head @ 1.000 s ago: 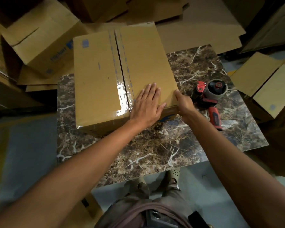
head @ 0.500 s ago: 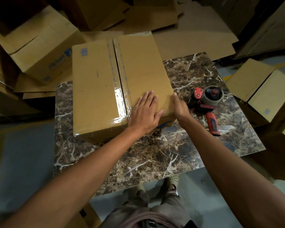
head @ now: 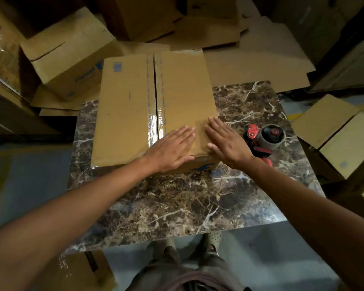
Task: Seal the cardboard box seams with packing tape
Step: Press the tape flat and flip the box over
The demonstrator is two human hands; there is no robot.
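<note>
A person stands at a marble-topped table [head: 177, 206] with both palms flat on the lid of a closed cardboard box [head: 126, 114]. The box sits on the table's far left part, its far end reaching past the table edge. The left hand [head: 171, 147] rests near the box's near edge, just right of the centre seam, fingers straight and together, gripping nothing. The right hand [head: 227, 142] lies beside it over the near right corner, fingers likewise extended and holding nothing. A glossy strip of clear packing tape [head: 153, 124] runs along the centre seam. A red tape dispenser [head: 268, 138] lies on the table just right of the right hand. Other cardboard boxes [head: 72, 53] and flattened sheets surround the table.
</note>
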